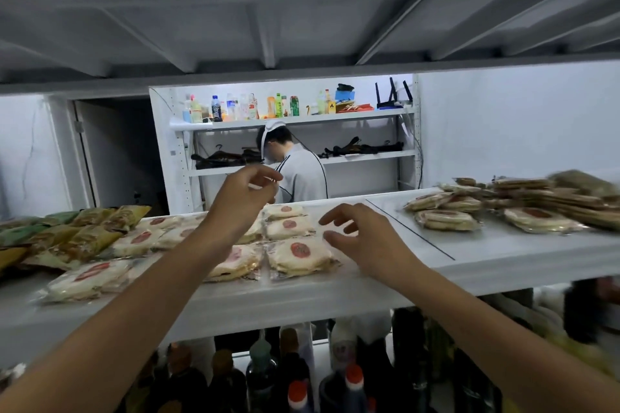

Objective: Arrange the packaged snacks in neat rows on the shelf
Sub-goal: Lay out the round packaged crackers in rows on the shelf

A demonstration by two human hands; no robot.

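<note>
Facing white metal shelving (pixel 469 245) in a pale-walled storeroom and working at its middle tier. Tidying clear-wrapped round pale pastries (pixel 300 256), each stamped with a red mark and lying flat on the left half of that tier in two short columns running front to back, wrappers touching edge to edge, probably so the stamps show upward and the rows read straight. Hovering the right hand (pixel 365 241) just beside the front packet's right edge, fingers spread and grasping nothing, thumb near the wrapper with contact too fine to tell, seemingly lining up to nudge that edge square. Holding the left hand (pixel 241 198) raised above the rear packets, fingers loosely bent, thumb close to the fingertips, empty as far as can be seen, likely clearing the view of the back row. Noting more of the same pastries lying askew further left, overlapping, beside crinkled yellow-green sachets (pixel 84 231). Seeing, past a seam on the right half and well apart from both hands, a loose heap of brown flat packets (pixel 503 204), judging it stock not yet sorted. Glimpsing dark red-capped bottles (pixel 352 379) on the tier below, and beyond, a person in a grey shirt (pixel 298 171) bending at another rack carrying colourful drink bottles (pixel 255 107).
</note>
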